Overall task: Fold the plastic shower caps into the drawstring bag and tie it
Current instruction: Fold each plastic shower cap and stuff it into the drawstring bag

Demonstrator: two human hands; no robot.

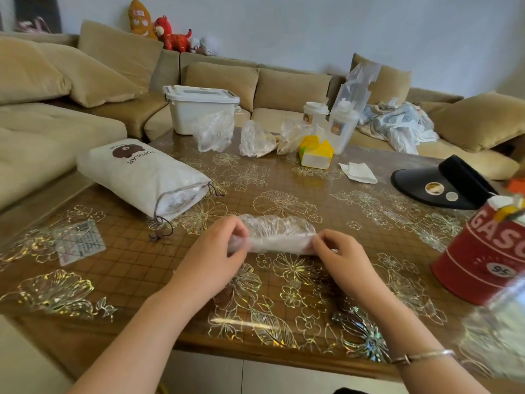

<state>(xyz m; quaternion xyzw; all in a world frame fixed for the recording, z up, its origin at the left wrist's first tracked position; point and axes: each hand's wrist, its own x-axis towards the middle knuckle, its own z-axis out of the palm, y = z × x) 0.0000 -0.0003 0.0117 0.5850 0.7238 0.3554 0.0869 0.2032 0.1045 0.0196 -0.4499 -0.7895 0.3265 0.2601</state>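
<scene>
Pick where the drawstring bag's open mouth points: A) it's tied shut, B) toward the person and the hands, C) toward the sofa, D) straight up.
B: the drawstring bag lies flat on the table, its loose open mouth and cords facing the near edge.

Beyond my left hand (211, 253) I read "POPULAR" upside down on the white drawstring bag (142, 177). Off my right hand (345, 258), the red can (483, 257) shows "GASO", cut off, and an inverted "56".

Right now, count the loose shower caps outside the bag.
4: one shower cap held between both hands, three crumpled along the table's far edge. More may be hidden.
</scene>
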